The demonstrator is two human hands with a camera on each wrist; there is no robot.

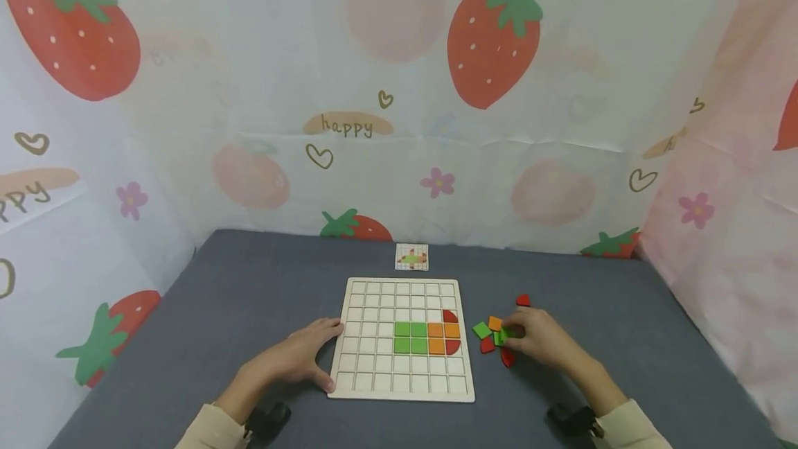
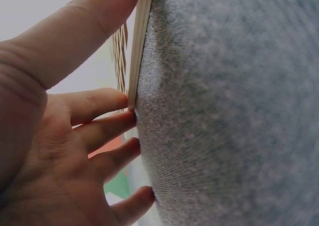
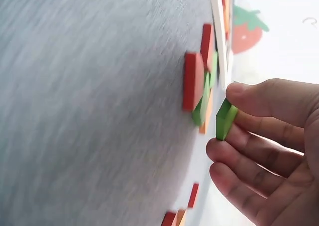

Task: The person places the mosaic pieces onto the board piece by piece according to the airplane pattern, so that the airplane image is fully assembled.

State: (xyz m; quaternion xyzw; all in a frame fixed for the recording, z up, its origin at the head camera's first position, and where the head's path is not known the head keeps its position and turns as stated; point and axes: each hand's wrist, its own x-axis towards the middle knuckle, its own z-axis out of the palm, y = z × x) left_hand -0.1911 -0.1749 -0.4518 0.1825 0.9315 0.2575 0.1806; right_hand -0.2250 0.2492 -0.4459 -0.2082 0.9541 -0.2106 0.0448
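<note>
A square wooden grid board (image 1: 365,330) lies flat on the table. Green square tiles (image 1: 402,346), three orange squares (image 1: 436,346) and two rounded red tiles (image 1: 450,316) fill cells right of its middle. My left hand (image 1: 289,353) rests at the board's left edge, thumb by the near corner and fingers spread along the side. Over the loose pile right of the board, my right hand (image 1: 541,338) pinches a green tile (image 3: 227,118) between thumb and fingers. Beneath it lie red tiles (image 3: 192,81), another green tile (image 3: 202,106) and orange ones.
Behind the board lies a small card (image 1: 412,257) with a coloured grid picture. One red tile (image 1: 523,299) sits apart, beyond the right hand. Dark grey cloth (image 1: 274,276) covers the table, and strawberry-printed curtains (image 1: 399,179) enclose its back and sides.
</note>
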